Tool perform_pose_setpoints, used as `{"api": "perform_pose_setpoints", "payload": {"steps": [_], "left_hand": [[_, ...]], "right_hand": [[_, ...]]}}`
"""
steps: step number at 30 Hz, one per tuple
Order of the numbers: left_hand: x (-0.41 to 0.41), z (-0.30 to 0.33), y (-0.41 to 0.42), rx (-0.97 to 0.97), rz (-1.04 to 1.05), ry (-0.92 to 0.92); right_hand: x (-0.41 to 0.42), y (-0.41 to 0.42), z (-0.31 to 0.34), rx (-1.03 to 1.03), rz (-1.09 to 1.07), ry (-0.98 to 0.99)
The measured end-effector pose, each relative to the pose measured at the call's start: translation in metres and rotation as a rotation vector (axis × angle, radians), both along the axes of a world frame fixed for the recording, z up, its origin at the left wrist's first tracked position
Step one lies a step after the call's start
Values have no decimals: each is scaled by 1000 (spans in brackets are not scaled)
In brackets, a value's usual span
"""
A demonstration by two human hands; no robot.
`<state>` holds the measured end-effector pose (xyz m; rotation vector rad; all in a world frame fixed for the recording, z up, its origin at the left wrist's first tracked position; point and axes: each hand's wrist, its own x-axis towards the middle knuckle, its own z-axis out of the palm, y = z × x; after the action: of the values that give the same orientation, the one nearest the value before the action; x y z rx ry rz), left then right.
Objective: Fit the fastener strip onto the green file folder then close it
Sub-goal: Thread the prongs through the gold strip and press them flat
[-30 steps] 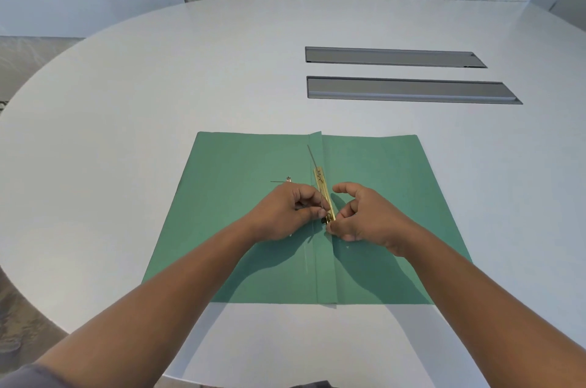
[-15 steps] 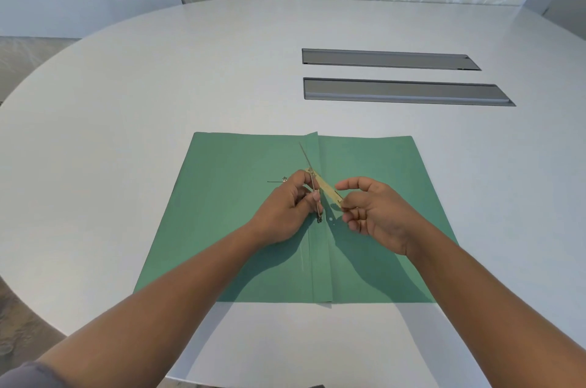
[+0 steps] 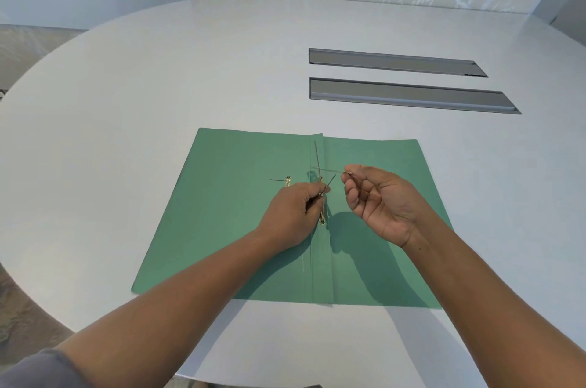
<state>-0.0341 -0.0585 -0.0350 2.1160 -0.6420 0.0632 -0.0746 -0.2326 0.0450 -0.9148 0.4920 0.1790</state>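
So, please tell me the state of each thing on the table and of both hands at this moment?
Green file folder: open, flat on the table.
Fastener strip: on the spine fold, prongs raised, not bent flat.
Small brass piece: loose on the left cover.
Left hand: pinching the strip.
Right hand: lifted, pinching a thin metal prong.
Two table slots: lids shut.

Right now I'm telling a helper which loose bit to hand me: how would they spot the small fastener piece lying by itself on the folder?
Find the open green folder on the white table. On its left half, just beyond the left hand, lies a small brass fastener piece with a thin prong pointing left. Unlike the strip at the spine, no hand touches it.
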Motion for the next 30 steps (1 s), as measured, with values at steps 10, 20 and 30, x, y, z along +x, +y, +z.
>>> {"api": "perform_pose_setpoints", "payload": {"steps": [10, 20, 30], "left_hand": [[1, -2, 0, 47, -24, -41], [1, -1, 0, 120, -61, -61], [-2, 0, 1, 82, -61, -84]], "right_hand": [[-4, 6, -4, 52, -66, 53], [-1, 6, -5, -5, -56, 37], [-5, 2, -6, 32, -63, 21]]}}
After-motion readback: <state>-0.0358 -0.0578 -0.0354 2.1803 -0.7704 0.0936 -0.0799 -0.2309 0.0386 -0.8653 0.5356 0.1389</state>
